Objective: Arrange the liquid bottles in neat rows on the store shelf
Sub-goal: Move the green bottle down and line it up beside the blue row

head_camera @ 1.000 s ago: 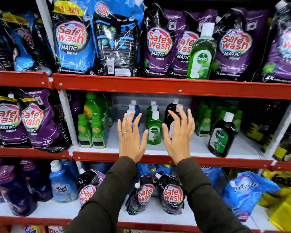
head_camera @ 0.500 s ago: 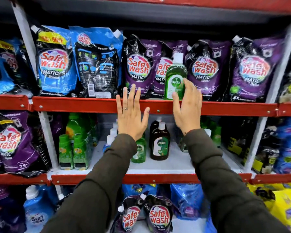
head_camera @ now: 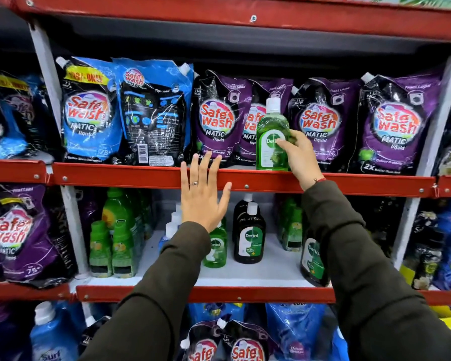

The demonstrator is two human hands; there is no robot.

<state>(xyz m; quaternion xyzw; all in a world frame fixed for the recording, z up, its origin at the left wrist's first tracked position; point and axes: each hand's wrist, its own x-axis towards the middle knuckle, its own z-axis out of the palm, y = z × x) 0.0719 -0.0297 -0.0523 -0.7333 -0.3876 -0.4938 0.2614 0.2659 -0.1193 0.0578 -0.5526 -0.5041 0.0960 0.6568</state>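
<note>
Green bottle point(head_camera: 272, 136): it stands upright at the front edge of the upper shelf point(head_camera: 141, 175), in front of the purple soap bags point(head_camera: 219, 118). It is the only bottle up there.
Right hand point(head_camera: 298, 152): it comes from 5 o'clock and wraps its fingers around the bottle's right side, near the label.
Left hand point(head_camera: 202, 194): open and flat, fingers spread, holding nothing. It is at 8 o'clock from the green bottle, over the red shelf lip.
Other bottles: the dark bottle point(head_camera: 248, 238) and another green bottle point(head_camera: 215, 250) stand on the lower shelf point(head_camera: 245, 294).
Might slip: I think the hold is on one side only, so the bottle could tip off the edge and drop.
Might bump: going down, it could knock the lower bottles over like dominoes.
Might snag: the sleeve could drag a purple bag forward.
</note>
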